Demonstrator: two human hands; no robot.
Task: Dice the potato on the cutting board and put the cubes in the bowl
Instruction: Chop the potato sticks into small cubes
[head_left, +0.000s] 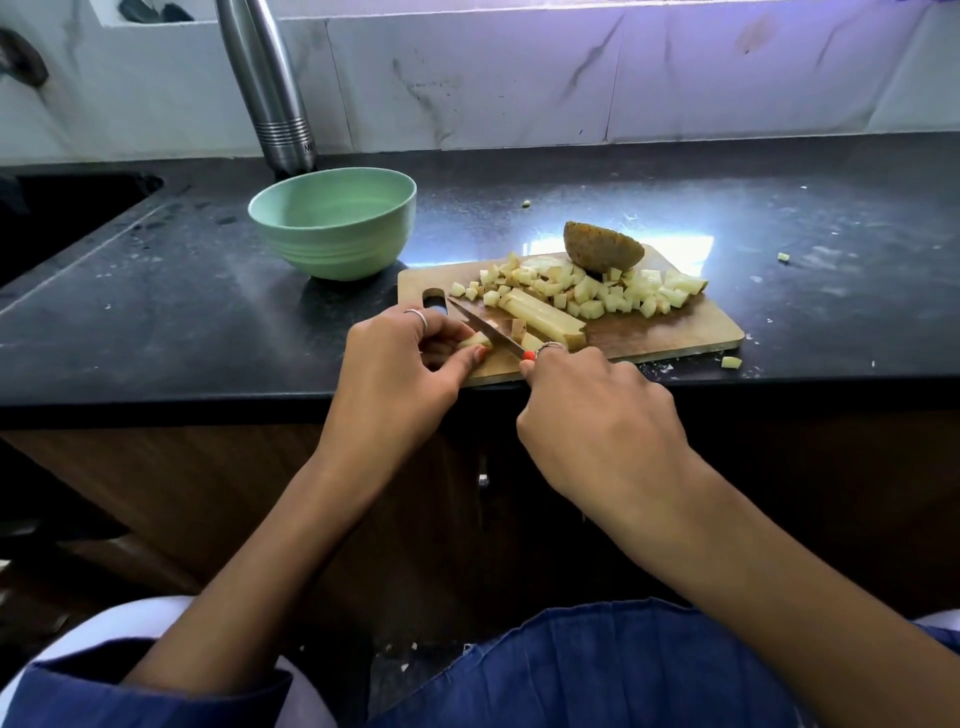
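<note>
The right hand (597, 415) grips a knife (485, 327); the left hand (400, 364) pinches a potato piece (475, 340) on the cutting board (675, 327). Beyond lie one bundle of potato sticks (543, 317), a heap of cubes (597, 291), one unpeeled potato half (602, 247), and one green bowl (332, 223) beside the board.

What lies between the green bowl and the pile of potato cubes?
In the head view, only bare black counter and bare cutting board separate bowl from cubes.
</note>
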